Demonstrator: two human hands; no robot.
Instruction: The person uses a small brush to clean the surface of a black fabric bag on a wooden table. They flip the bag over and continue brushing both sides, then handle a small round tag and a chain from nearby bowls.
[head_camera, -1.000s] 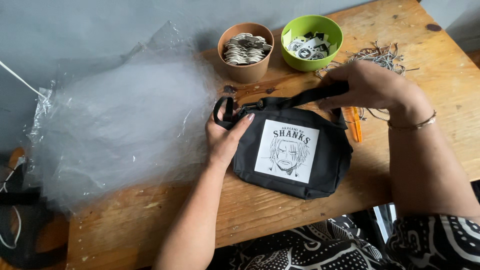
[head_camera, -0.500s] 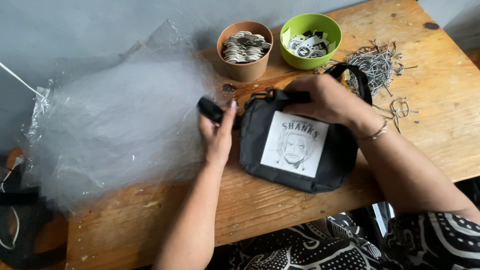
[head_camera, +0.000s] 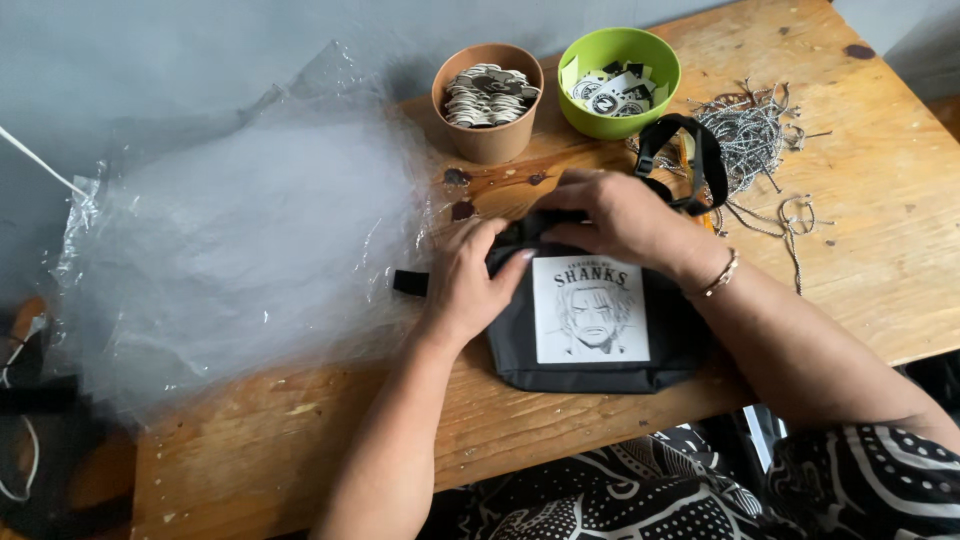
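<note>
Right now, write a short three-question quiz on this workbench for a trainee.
1. True or false: both hands rest on the black pouch.
2. Which container stands nearer the ball chains: A, the brown cup, or B, the green bowl?
3. What lies to the left of the left hand?

Key: 1 true, the right hand at its top edge. 2 B. 3 clear plastic bags.

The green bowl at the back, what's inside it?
The green bowl holds a pile of small black-and-white round and paper pieces. Only the top layer shows. Whatever lies lower down, and the bowl's bottom, is covered.
</note>
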